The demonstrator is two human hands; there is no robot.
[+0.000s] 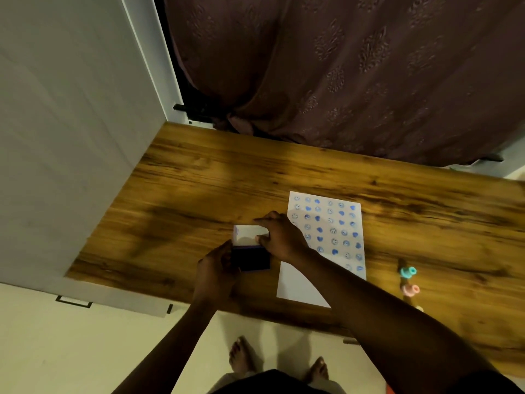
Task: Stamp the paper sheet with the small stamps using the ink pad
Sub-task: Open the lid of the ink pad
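1. The dark blue rectangular ink pad (pixel 254 258) lies on the wooden table, just left of the white paper sheet (pixel 326 240), its white hinged lid (pixel 250 234) raised on the far side.
2. The left hand (pixel 216 268) clasps the pad's near-left edge; the right hand (pixel 281 237) pinches the lid's right edge.
3. Blue smileys and hearts cover the far part of the sheet.
4. A teal small stamp (pixel 408 272) and a pink small stamp (pixel 410 290) lie well to the right.
5. The brown wood-grain table (pixel 184 194) stands against a maroon patterned curtain (pixel 355 66), with a white panelled door (pixel 71 123) to its left.
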